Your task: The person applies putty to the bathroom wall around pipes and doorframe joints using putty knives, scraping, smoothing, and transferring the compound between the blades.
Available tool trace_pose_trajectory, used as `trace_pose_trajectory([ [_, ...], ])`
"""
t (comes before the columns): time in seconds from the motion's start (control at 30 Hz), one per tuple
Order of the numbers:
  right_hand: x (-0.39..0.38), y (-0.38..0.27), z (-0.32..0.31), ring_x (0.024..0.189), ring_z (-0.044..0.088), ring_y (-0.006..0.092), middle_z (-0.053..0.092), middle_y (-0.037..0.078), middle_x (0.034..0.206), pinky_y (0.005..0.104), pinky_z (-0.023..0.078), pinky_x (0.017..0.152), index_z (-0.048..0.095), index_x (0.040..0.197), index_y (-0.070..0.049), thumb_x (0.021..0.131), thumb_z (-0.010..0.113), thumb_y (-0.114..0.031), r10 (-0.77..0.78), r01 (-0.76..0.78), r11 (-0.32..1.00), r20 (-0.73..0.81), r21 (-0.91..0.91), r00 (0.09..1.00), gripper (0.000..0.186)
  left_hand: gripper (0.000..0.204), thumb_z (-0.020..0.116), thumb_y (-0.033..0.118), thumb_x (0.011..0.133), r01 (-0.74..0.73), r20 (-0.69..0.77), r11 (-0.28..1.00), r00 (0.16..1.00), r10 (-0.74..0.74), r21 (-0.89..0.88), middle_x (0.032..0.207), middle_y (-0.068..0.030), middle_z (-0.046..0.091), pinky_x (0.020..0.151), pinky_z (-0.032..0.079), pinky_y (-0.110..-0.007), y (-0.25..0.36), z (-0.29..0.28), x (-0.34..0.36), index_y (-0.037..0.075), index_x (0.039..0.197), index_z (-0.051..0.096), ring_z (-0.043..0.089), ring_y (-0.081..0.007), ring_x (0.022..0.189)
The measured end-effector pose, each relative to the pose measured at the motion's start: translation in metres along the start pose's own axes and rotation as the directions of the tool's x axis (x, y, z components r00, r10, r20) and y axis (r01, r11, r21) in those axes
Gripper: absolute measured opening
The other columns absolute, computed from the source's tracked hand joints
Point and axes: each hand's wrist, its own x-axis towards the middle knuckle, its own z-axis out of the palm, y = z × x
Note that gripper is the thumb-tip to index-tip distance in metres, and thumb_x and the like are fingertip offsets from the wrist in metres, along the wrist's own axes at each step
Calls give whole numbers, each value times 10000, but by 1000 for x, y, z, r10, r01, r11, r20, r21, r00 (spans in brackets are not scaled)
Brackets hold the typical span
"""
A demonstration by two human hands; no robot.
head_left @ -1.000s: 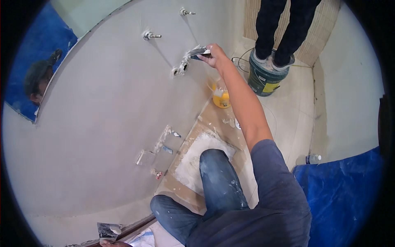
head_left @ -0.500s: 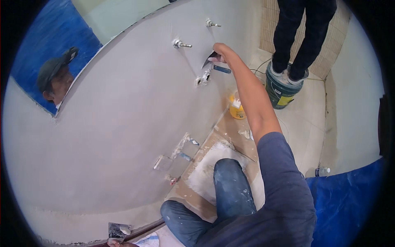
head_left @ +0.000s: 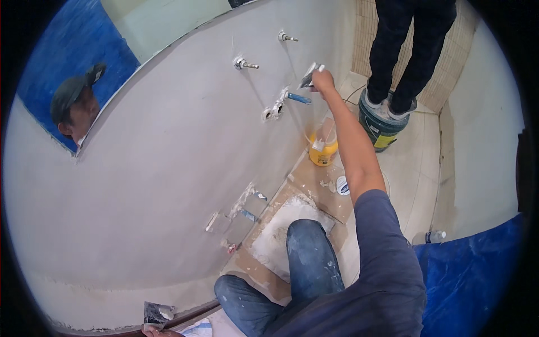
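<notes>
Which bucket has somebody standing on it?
The green bucket, with a pair of feet on top; the yellow bucket, nearer the pipe wall, has nobody on it.

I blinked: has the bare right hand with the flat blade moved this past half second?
Yes: the bare right hand moved rightward, judged against the blue tubular stub on the grey wall.

Pale floor (head_left: 416, 160): dark green bucket (head_left: 370, 128), brown board (head_left: 314, 178); white-smeared square (head_left: 269, 244) on board.
</notes>
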Motion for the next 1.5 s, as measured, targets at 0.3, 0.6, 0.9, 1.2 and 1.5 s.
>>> trace_pose_trajectory([
  [0.3,2,6,19,1094,660,428,699,270,1111,488,508,957,719,1094,10,923,522,-293,-276,214,809,-32,-547,961,400,537,427,380,1056,361,51,860,928,-368,-361,1283,-291,462,977,378,-525,116,13,44,-85,1323,453,447,-387,1149],
  [0.6,-14,-30,17,1059,676,423,703,277,1078,485,531,913,703,1063,41,949,514,-285,-246,219,943,-85,-250,965,394,556,404,309,1074,479,55,751,857,-513,-454,1558,-265,336,1181,305,-493,98,33,23,-62,1487,372,377,-353,1423],
  [0.9,-28,18,6,949,712,384,719,259,973,461,536,871,690,1066,35,963,514,-273,-399,362,847,-15,-390,917,369,416,342,266,1099,174,48,985,984,-173,-18,1534,-300,369,1148,356,-500,23,-2,-1,-13,1384,461,397,-400,1412],
  [1.2,14,10,29,1112,646,450,678,311,1132,480,488,979,695,1098,73,891,530,-296,-198,160,856,-25,-491,980,454,386,399,207,1069,232,0,887,967,-253,-398,1580,-278,278,1176,284,-491,41,14,1,51,1415,466,299,-340,1453],
  [1.5,5,-38,1,974,705,419,708,295,1053,472,524,896,695,1035,108,883,522,-273,-274,264,960,-130,-90,953,446,376,387,248,1090,44,7,995,999,-43,-87,1548,-296,337,1155,330,-548,76,11,16,54,1388,508,328,-380,1451],
])
